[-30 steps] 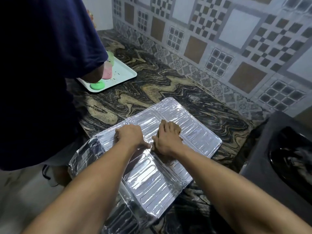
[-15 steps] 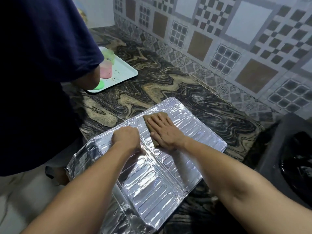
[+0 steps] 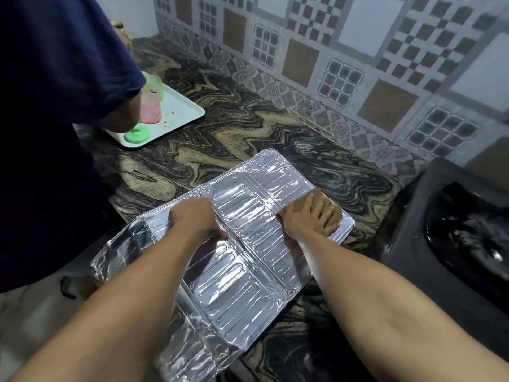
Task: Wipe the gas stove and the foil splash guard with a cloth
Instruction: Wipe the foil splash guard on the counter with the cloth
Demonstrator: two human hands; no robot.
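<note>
Lying flat on the marble counter [image 3: 248,128] at lower centre, the foil splash guard [image 3: 242,271] takes my right hand [image 3: 311,219], fingers straight, pressing a brown cloth [image 3: 327,201] onto its right panel. My left hand [image 3: 197,220] presses its left panel with curled fingers, gripping nothing, so the light sheet won't slide. The black gas stove [image 3: 454,230] waits at the right edge.

Foil splash guard [image 3: 234,260] lies unfolded, flat on the marbled worktop [image 3: 248,128], silver with embossed ribs, its left panel crumpled and hanging off the near edge. Brown cloth [image 3: 329,209] sits on its far-right panel. Black gas stove [image 3: 462,238] stands just right of it.
</note>
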